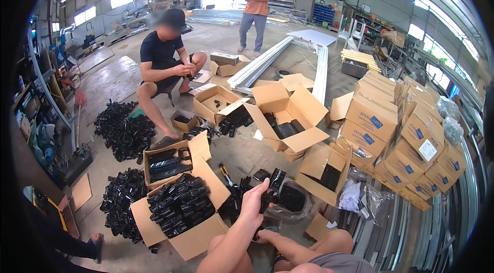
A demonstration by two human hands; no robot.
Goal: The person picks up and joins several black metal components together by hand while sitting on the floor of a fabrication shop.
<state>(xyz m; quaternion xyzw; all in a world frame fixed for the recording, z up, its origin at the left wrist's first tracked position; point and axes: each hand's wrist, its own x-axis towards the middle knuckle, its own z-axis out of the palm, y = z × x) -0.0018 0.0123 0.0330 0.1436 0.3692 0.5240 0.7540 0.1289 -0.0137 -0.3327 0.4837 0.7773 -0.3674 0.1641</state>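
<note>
My left hand [253, 203] is raised in front of me, thumb up. Its fingers are closed around a glossy black plastic part [276, 182], which tilts upward. Lower down, my right hand [264, 236] is bent inward near my knees. Its fingers curl, and what they hold, if anything, is hidden. Just beyond my left hand is a clear bag of small black pieces [292, 199]. A row of small black pieces [261, 174] lies on the floor. Left of my hands, a screwdriver-like tool with a yellow-orange handle [225, 172] rests by a pile of black parts [234, 193].
An open carton heaped with black parts [191, 247] stands at my left. More open cartons [278, 95] lie ahead. Stacked sealed cartons [371, 113] fill the right, above long metal profiles [383, 232]. A seated co-worker [163, 59] handles something small; another person [256, 5] stands behind.
</note>
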